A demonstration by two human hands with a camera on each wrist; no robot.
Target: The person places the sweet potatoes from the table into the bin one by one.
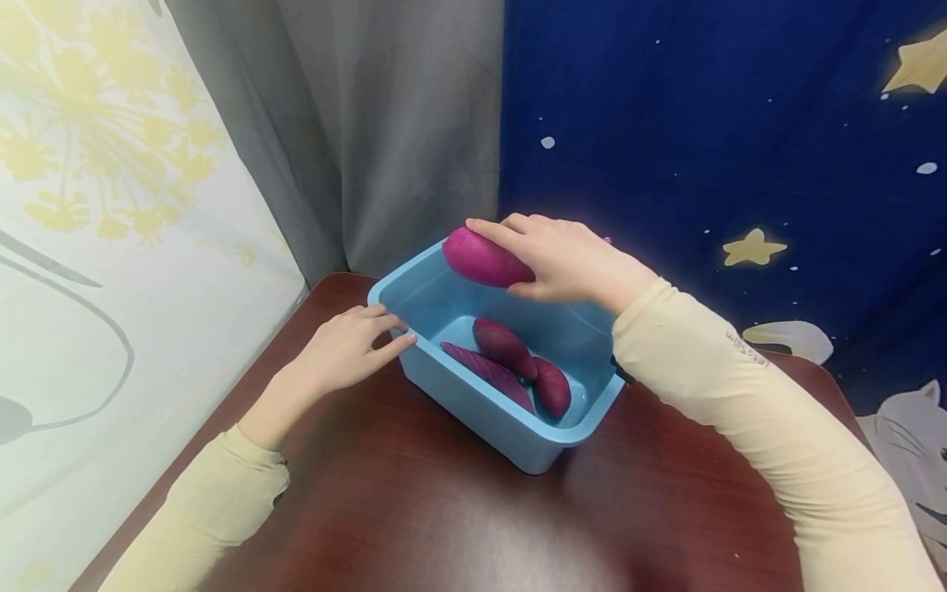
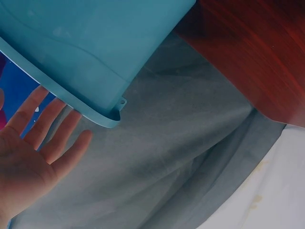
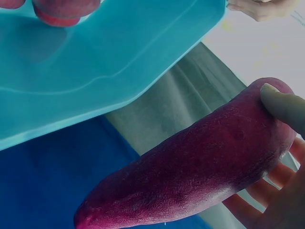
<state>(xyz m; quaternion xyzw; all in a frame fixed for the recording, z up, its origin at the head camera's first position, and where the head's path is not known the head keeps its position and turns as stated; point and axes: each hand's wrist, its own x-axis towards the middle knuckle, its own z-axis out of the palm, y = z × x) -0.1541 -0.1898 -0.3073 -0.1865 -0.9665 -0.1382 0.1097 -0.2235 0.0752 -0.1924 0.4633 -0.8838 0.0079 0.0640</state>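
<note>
A large purple sweet potato [image 1: 484, 258] is in my right hand [image 1: 570, 259], held over the far side of a blue plastic tub [image 1: 473, 411]. In the right wrist view the thumb lies on one side of the sweet potato [image 3: 190, 157] and the fingers on the other, near its thick end. My left hand [image 1: 344, 349] is at the tub's left corner, fingertips at the rim. Its fingers [image 2: 59, 129] look nearly straight in the left wrist view. Inside the tub lie a long ridged purple piece [image 1: 488, 376], a dark sweet potato [image 1: 506, 349] and a smaller one [image 1: 552, 388].
The tub stands on a dark red-brown wooden table [image 1: 414, 526]. Behind it hang a grey curtain [image 1: 422, 123] and a blue curtain with stars [image 1: 651, 148]. White patterned fabric [image 1: 111, 271] runs along the left side.
</note>
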